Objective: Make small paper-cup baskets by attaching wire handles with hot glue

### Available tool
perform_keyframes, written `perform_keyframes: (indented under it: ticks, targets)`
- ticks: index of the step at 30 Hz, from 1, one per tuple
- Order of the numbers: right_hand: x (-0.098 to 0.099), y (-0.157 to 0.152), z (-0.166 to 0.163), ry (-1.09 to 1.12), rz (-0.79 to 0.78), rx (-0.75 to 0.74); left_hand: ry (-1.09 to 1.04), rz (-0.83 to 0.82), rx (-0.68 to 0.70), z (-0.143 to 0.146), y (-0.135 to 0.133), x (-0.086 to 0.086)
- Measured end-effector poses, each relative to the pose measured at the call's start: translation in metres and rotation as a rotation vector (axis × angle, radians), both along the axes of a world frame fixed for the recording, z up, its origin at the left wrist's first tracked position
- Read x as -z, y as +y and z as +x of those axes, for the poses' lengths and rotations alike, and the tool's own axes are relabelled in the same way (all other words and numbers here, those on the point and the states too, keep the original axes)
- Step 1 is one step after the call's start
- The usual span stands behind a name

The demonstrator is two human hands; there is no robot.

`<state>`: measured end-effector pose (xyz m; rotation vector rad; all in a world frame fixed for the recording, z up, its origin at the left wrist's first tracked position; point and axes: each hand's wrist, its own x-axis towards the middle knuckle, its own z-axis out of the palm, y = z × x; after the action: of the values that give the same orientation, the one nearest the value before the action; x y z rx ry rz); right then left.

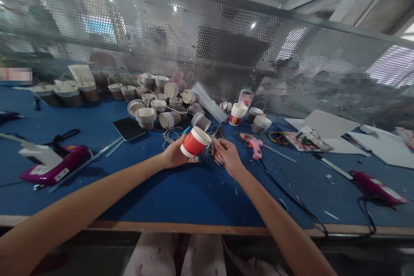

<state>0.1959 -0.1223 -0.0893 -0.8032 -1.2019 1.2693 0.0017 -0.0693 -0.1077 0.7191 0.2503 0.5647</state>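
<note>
My left hand (174, 153) grips a red paper cup (194, 142) with a white rim, tilted on its side above the blue table (181, 194). Just right of the cup, my right hand (226, 155) is closed around small scissors (216, 133) whose metal blades point up toward the cup's rim. Thin wire loops (170, 136) lie on the table behind the cup.
Several brown and white cup baskets (158, 103) are heaped at the back. A stack of red cups (238, 114), a pink glue gun (254, 143), a dark tablet (128, 128), a magenta tool (53, 166), another (377, 186), white sheets (326, 123) and cables (291, 194) lie around. A perforated metal screen (226, 51) backs the table.
</note>
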Motion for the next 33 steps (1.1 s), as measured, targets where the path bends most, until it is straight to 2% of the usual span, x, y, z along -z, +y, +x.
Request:
perform_keyframes:
  ticks: [10,20,23,27,29,31,33]
  targets:
    - [-0.006,-0.002,-0.002,-0.103,-0.008,0.051,-0.012,-0.046,0.075,-0.001,-0.002,-0.003]
    - [-0.002,-0.001,-0.001,-0.118,0.010,0.077,0.017,-0.106,0.139,-0.002,-0.006,-0.007]
    - [0.000,0.002,0.001,-0.128,0.043,0.232,-0.024,-0.151,0.127,-0.002,-0.004,-0.008]
    - [0.001,0.006,0.008,-0.096,0.065,0.455,-0.079,-0.242,0.037,-0.003,-0.003,-0.012]
    - [0.001,0.007,0.012,-0.158,0.109,0.586,-0.084,-0.267,-0.001,-0.003,-0.002,-0.013]
    - [0.000,0.004,0.014,-0.315,0.245,0.755,-0.076,-0.268,-0.019,-0.003,-0.001,-0.014]
    - [-0.002,-0.001,0.015,-0.524,0.452,0.868,-0.055,-0.251,-0.021,-0.003,-0.001,-0.013]
